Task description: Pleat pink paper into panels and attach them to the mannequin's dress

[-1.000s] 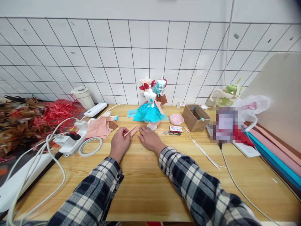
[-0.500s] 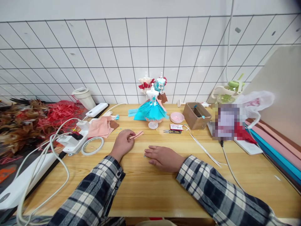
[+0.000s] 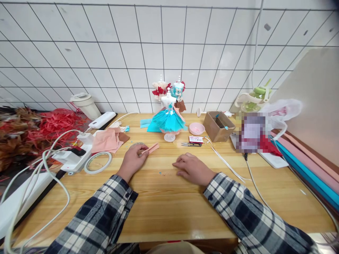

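Note:
My left hand (image 3: 132, 161) pinches a narrow folded strip of peach paper or cloth (image 3: 152, 148) between thumb and fingertips, a little above the table. My right hand (image 3: 195, 169) rests low over the wood, palm down, its fingers loosely bent and apart with nothing visible in them. Between the hands lie tiny blue and peach scraps (image 3: 162, 173). Beyond them stands a small white dress form with a bright blue skirt (image 3: 166, 120). Thread snips (image 3: 191, 144) lie in front of a small white-and-red box (image 3: 196, 139), past my right hand.
Peach sheets (image 3: 106, 139) and a roll of white tape (image 3: 88, 168) lie left, beside a power strip (image 3: 75, 158) with trailing cables. A pink bowl (image 3: 196, 128), a cardboard box (image 3: 219, 128) and white ribbons (image 3: 225, 163) are at right. Two more dress forms stand behind.
My right hand has moved right and away from the small scraps, uncovering them. The left still grips the peach strip, which now shows broader. The whole view has shifted slightly.

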`<state>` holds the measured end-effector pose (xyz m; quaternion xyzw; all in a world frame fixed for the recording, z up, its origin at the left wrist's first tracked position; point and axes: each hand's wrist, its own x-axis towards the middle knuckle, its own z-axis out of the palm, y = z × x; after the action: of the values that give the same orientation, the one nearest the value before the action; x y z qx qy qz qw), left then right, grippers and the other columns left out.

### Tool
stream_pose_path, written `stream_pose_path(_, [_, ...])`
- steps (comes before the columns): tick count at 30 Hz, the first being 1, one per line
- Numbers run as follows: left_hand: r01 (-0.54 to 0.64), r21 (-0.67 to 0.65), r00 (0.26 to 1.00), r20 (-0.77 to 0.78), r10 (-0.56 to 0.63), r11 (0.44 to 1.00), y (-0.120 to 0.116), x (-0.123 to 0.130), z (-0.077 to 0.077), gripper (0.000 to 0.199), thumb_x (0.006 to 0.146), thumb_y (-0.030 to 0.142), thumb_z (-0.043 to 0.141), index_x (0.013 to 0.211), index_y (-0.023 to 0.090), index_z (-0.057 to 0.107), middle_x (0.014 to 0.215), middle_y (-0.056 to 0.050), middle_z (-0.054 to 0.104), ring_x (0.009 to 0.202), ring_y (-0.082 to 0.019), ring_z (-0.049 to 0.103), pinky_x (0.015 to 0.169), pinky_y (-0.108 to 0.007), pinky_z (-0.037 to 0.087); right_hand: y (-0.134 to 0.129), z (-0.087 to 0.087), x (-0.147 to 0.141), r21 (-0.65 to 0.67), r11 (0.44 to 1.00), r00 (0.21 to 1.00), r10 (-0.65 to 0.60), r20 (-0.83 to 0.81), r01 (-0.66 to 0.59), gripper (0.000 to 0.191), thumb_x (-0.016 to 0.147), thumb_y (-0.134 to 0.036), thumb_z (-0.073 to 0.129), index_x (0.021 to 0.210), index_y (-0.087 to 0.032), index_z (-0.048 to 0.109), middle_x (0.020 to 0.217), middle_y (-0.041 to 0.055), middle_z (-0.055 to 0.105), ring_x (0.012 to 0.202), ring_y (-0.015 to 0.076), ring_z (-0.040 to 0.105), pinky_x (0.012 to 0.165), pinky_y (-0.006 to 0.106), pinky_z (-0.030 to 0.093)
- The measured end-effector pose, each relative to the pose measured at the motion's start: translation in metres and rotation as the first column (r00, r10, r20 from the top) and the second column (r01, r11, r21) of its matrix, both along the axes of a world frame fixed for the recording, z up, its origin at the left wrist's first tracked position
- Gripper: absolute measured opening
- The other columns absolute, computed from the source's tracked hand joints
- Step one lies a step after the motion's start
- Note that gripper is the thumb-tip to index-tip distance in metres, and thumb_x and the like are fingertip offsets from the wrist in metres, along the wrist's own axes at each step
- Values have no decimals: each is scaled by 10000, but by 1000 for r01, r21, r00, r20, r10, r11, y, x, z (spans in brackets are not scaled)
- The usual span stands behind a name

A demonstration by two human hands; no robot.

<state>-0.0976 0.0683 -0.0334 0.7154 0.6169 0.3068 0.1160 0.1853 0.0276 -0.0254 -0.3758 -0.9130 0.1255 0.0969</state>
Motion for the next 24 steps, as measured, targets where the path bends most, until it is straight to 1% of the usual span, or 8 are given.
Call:
stream_pose_path(2, [-5, -2, 1000, 22, 5, 1000, 0, 1, 0, 206, 781, 334, 552, 911, 214, 657, 1003, -45, 700, 944, -229, 624, 874, -341, 463, -13, -4, -12, 22, 999, 999, -31, 42, 30, 580, 934, -513, 391, 1390, -161, 456, 1463, 164, 402, 1339, 305, 342, 1080, 543, 250])
stream_pose_path(4, [-19, -9, 999, 37, 19, 1000, 1, 3, 0, 205, 780, 335, 549, 905, 217, 661, 986, -41, 704, 937, -230, 629, 866, -340, 464, -26, -8, -27, 22, 998, 997, -54, 61, 53, 792, 914, -612, 310, 1464, -44, 286, 1539, 216, 221, 1413, 331, 204, 1114, 591, 146])
stream_pose_path(6, [-30, -18, 999, 42, 31, 999, 3, 7, 0, 196, 778, 332, 546, 890, 224, 666, 964, -33, 709, 923, -230, 631, 858, -338, 462, -36, -11, -42, 13, 999, 997, -47, 61, 47, 853, 910, -639, 261, 1470, 4, 234, 1551, 223, 157, 1438, 316, 145, 1140, 562, 115])
stream_pose_path(9, [-18, -46, 999, 37, 20, 999, 5, 11, 1, 199, 776, 341, 542, 873, 229, 675, 934, -26, 712, 890, -227, 629, 831, -333, 464, -41, -14, -56, 32, 999, 999, -24, 27, 23, 824, 928, -612, 240, 1469, 9, 230, 1558, 205, 140, 1449, 285, 121, 1165, 505, 102])
stream_pose_path(12, [-5, -60, 999, 33, 7, 998, 4, 11, 3, 216, 774, 358, 548, 883, 227, 679, 930, -27, 711, 882, -225, 624, 812, -328, 465, -39, -12, -59, 42, 999, 1000, -19, 0, 18, 745, 945, -561, 274, 1468, -30, 253, 1557, 191, 171, 1435, 279, 169, 1148, 523, 132])
stream_pose_path(17, [-28, -28, 995, 90, 30, 999, 1, 7, 1, 244, 783, 405, 563, 898, 220, 673, 952, -30, 704, 888, -211, 629, 821, -315, 462, -18, -2, -48, 37, 998, 997, 62, -47, -60, 534, 920, -391, 483, 1412, -201, 400, 1504, 105, 360, 1278, 251, 394, 1012, 491, 321])
stream_pose_path(21, [-37, -38, 992, 123, 41, 999, 2, 8, -2, 272, 782, 444, 567, 889, 219, 675, 929, -32, 705, 867, -208, 631, 784, -308, 471, 10, -7, -47, -39, 995, 988, 86, -126, -92, 439, 813, -480, 650, 1225, -333, 614, 1359, 26, 530, 1152, 249, 477, 935, 434, 358])
stream_pose_path(24, [-49, -42, 991, 127, 54, 998, 3, 10, -3, 278, 781, 453, 568, 876, 215, 678, 919, -35, 705, 863, -210, 630, 766, -310, 470, 30, -18, -53, -103, 990, 967, 72, -245, -100, 316, 775, -470, 700, 1056, -328, 718, 1188, 4, 621, 1052, 195, 543, 911, 350, 374])
